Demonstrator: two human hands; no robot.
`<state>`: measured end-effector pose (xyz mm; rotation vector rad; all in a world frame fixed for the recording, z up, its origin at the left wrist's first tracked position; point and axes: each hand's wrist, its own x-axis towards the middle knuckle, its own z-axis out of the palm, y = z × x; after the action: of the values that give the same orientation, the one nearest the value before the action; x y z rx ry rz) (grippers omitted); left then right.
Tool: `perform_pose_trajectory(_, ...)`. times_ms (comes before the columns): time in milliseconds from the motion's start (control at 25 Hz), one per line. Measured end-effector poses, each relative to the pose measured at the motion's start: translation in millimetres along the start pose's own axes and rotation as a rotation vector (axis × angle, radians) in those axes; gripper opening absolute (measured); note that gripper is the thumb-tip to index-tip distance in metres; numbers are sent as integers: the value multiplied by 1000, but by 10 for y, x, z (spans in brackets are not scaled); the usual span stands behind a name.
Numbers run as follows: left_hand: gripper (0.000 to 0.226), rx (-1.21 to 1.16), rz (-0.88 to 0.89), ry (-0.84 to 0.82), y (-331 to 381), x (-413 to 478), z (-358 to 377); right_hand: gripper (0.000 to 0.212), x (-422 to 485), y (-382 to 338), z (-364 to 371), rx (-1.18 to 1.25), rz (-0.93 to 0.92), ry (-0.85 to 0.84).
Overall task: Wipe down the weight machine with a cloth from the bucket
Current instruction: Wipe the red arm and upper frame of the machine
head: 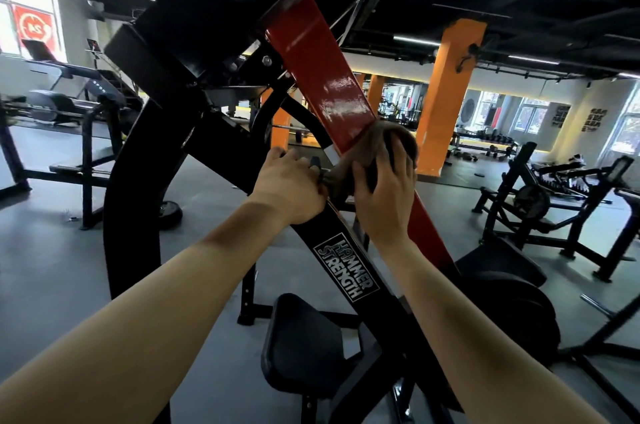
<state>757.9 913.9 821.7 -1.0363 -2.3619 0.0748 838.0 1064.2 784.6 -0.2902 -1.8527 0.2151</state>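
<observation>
Cloth (375,144) seemingly wraps across red beam (322,77) slanting up-left.

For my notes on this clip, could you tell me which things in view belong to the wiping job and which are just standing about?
In the job: cloth, right hand holding it on the red beam, left hand gripping the black frame, seat pad.
Just around: treadmill, orange pillar, other weight machine.

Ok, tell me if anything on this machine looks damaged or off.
Whitish streaks mark the red bar just above the cloth; they could be wet smears or scuffed paint, I cannot tell which. Nothing else stands out.
</observation>
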Motion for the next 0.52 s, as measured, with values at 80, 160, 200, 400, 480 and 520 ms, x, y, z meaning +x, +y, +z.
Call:
perform_pose_trajectory(80, 49, -10, -1, 18, 5, -6, 3, 45, 306, -88, -70, 134, 173, -81)
perform_pose_trajectory(160, 48, -27, 6, 34, -2, -29, 5, 43, 580, -187, -119, 247, 298, -166)
perform_pose_trajectory(200, 48, -34, 8, 40, -8, -38, 3, 40, 600, -193, -133, 264, 318, -178)
perform_pose_trajectory(400, 54, -39, -6, -6, -5, -17, -8, 30, 52, 67, -356, 210, 452, -161)
perform_pose_trajectory(480, 54, -42, -12, 10, -3, -7, 11, 35, 133, 94, -369, 179, 551, -210)
perform_pose_trajectory(520, 54, -48, -12, 28, 0, -4, 19, 38, 225, 69, -348, 154, 561, -234)
